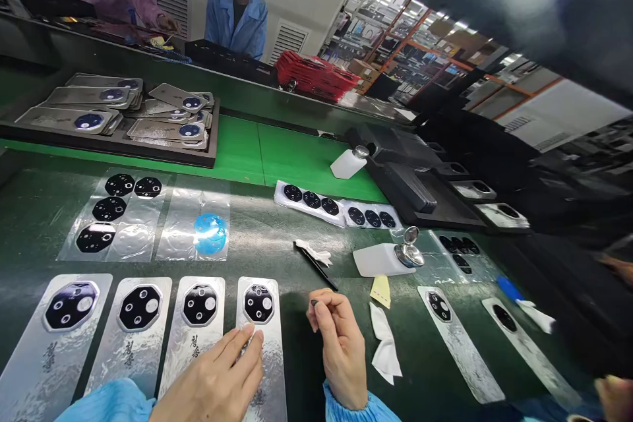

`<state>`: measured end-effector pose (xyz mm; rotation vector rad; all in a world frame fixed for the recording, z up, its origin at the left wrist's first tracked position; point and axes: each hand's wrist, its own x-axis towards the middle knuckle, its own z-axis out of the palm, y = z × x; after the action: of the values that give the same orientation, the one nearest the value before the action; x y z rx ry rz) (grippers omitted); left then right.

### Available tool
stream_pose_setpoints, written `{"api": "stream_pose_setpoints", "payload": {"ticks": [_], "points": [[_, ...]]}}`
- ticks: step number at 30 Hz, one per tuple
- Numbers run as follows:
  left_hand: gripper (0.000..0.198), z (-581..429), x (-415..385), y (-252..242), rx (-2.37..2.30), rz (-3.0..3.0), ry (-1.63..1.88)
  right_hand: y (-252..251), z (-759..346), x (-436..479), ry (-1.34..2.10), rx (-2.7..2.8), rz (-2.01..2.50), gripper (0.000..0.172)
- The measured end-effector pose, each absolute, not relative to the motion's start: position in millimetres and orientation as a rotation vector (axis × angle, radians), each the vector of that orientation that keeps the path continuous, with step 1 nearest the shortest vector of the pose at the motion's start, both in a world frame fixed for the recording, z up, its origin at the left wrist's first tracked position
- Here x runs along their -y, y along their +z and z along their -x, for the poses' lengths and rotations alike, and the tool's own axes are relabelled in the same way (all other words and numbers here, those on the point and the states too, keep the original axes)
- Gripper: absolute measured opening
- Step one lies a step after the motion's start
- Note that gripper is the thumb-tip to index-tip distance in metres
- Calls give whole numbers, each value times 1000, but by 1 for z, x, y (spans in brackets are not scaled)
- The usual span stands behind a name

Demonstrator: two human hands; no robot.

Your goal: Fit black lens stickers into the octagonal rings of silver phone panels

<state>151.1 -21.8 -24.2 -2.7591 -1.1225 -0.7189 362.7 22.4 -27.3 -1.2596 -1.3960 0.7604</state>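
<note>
Four silver phone back covers stand in a row before me, each with an octagonal black camera plate and three rings. My left hand (222,366) lies on the rightmost phone back cover (270,362), fingers stretched out just under its camera plate (258,304). To the right, my right hand (341,339) is raised over the green table, thumb and fingers pinched. A tiny dark bit shows at the fingertips; its kind is unclear. Beyond that hand lie a black stick-like tool (321,273) and a crumpled white wipe (316,253).
Clear film sheets (133,244) carry black camera plates. A white pump bottle (378,260) lies near a yellow paper slip (380,291) and a white cloth (384,343). A tray (198,157) of covers stands back left. Another person's hand (613,395) is at right; others sit opposite.
</note>
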Motion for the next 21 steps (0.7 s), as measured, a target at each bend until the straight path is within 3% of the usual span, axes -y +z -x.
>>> {"api": "stream_pose_setpoints", "payload": {"ticks": [15,17,21], "points": [[23,-153,13,-29,1037,2704,-762,-36,-377,-3,589,1423,1210,36],[24,-153,14,-27,1067,2711,-752,-34,-379,-4,517,1438,1259,32],[30,-153,14,-23,1041,2727,-730,-28,-379,-14,360,1514,1378,6]]}}
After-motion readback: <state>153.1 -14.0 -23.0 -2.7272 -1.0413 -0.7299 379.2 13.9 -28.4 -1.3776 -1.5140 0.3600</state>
